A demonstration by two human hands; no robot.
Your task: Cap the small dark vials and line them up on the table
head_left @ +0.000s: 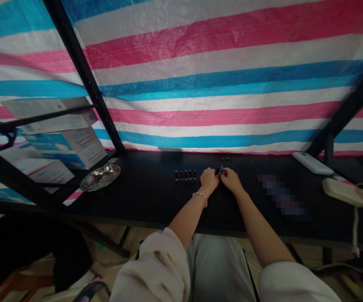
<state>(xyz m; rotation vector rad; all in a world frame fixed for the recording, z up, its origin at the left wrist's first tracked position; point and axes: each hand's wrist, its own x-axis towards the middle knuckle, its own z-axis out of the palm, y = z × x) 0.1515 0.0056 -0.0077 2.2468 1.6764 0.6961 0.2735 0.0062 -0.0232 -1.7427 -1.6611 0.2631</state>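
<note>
My left hand [209, 180], with a beaded bracelet [204, 198] at its wrist, is closed in a pinch over the black table [143, 184]. Between its fingertips is a small black piece [218, 171], mostly covered. My right hand [231, 180] meets it from the other side, its fingers pinched on a small greyish part too tiny to name. The fingertips of both hands nearly touch. Just left of my left hand, several short black cylinders with pale ends [186, 175] stand in a neat row. Beyond my hands lie a few tiny shiny bits [227, 159].
At the left are a round metal dish [101, 178] and stacked boxes [74, 144] behind the black frame [74, 54]. On the right lie a white device [312, 163], a power strip [345, 192] with a cable and a blurred item [282, 197]. Striped sheeting [206, 92] hangs behind.
</note>
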